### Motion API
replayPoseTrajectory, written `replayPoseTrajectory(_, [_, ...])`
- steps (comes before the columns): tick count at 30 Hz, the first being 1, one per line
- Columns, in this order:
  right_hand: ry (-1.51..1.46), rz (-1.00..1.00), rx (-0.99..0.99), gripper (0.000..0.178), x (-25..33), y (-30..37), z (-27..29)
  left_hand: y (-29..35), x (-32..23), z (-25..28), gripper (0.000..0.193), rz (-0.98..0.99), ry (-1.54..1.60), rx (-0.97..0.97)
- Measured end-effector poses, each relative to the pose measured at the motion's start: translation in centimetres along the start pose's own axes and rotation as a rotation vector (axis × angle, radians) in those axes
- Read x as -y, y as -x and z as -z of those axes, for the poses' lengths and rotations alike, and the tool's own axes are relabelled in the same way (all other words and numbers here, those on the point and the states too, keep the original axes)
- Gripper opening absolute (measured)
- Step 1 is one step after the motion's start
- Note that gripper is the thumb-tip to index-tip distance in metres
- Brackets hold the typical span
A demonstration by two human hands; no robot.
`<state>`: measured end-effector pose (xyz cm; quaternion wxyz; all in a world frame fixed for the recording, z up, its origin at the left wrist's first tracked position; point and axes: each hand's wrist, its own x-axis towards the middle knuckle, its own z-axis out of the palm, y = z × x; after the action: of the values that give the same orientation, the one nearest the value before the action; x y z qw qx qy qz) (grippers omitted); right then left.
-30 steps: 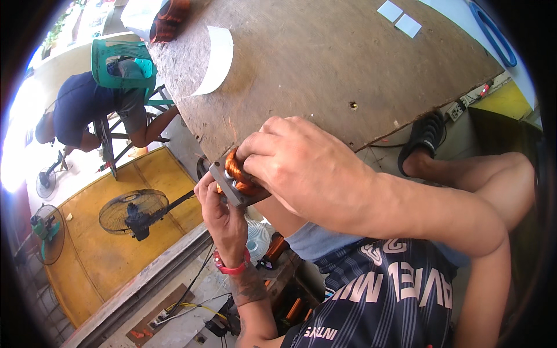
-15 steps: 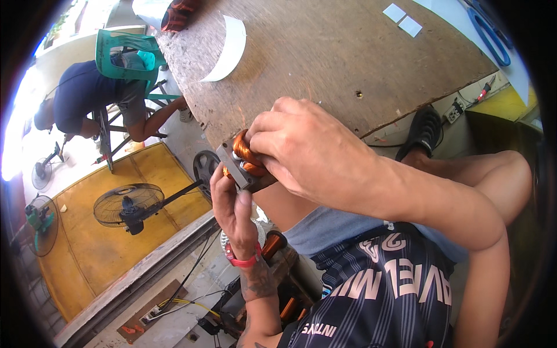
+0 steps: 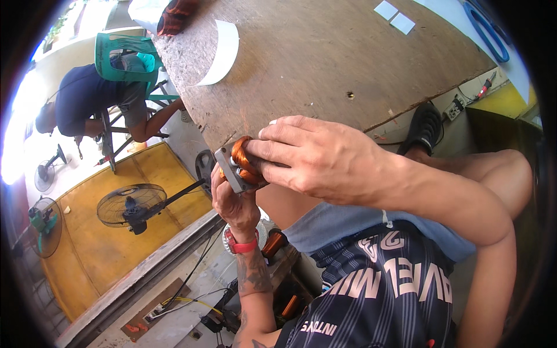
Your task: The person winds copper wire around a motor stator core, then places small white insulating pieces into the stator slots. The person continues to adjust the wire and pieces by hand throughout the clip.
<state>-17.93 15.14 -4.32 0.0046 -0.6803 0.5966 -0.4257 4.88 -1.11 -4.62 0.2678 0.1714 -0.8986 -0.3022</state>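
Observation:
A motor stator (image 3: 230, 171) with a grey metal core and orange copper wire coils is held up just off the near edge of the wooden table. My left hand (image 3: 235, 203) grips its core from below, fingers bent around it. From the right, my right hand (image 3: 316, 151) reaches over the copper coil (image 3: 241, 152), its fingers closed against the windings. One finger of that hand is raised off the coil, and the thumb is hidden. Some white material shows between the coils.
On the wooden table (image 3: 301, 64) lie a curved white strip (image 3: 221, 55), two small white squares (image 3: 402, 23) and blue-handled scissors (image 3: 486, 35). A black stand fan (image 3: 134, 211) lies to the left. Beyond it a person (image 3: 87, 98) bends beside a green chair (image 3: 125, 69).
My right hand's fingers have straightened somewhat, and one has lifted from the coil. The left hand still holds the stator. The view has shifted slightly.

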Motion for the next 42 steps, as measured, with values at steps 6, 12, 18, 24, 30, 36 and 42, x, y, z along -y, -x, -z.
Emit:
replayPoseTrajectory(6, [-0.155, -0.165, -0.019, 0.024, 0.6, -0.6, 0.0, 0.6, -0.7, -0.6, 0.035, 0.214, 0.204, -0.069])
replayPoseTrajectory(12, [-0.076, -0.116, -0.057, 0.025, 0.7, 0.0, -0.3, -0.1, 0.0, -0.7, 0.03, 0.142, 0.267, -0.063])
replayPoseTrajectory(18, [0.023, -0.039, -0.158, 0.023, 0.2, 0.1, 0.0, -1.2, -0.2, 0.4, 0.029, -0.104, -0.14, 0.011])
replayPoseTrajectory(24, [-0.141, -0.302, -0.436, 0.022, 0.1, -0.3, 2.7, -1.2, -2.0, 1.0, 0.032, 0.108, 0.043, 0.0])
replayPoseTrajectory(30, [-0.101, -0.284, -0.364, 0.02, 1.4, -1.6, 0.4, -1.3, -1.5, 0.9, 0.024, 0.132, 0.12, -0.057])
replayPoseTrajectory(36, [0.012, -0.233, -0.273, 0.02, 1.8, -1.4, -0.6, -2.3, -2.4, 0.8, 0.022, 0.277, 0.212, -0.043])
replayPoseTrajectory(42, [0.074, -0.19, -0.125, 0.024, 1.7, -1.7, 0.0, -5.0, -4.6, 2.1, 0.017, 0.634, 0.501, 0.142])
